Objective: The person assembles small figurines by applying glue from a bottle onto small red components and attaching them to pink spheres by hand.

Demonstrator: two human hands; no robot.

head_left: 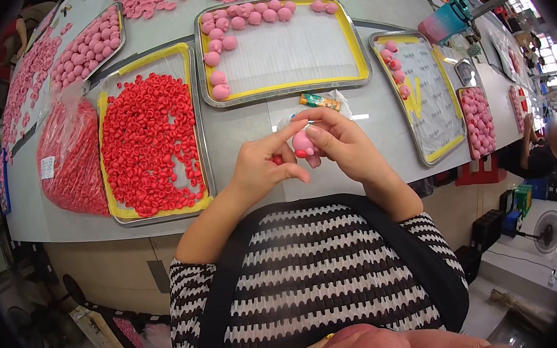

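The right hand (pixel 345 143) covers most of the pink figure (pixel 303 144), so its shape cannot be told. Beyond that hand, the small packet (pixel 319 101) has print too small to read. A person (pixel 541 151) far right of the hand is blurred and cut off.

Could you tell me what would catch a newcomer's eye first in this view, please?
First, the tray of bright red rubber rings, heaped on the table to the left. At centre, the left hand and right hand together hold a small pink figure. Behind them, the big tray holds pink balls along its top and left edges.
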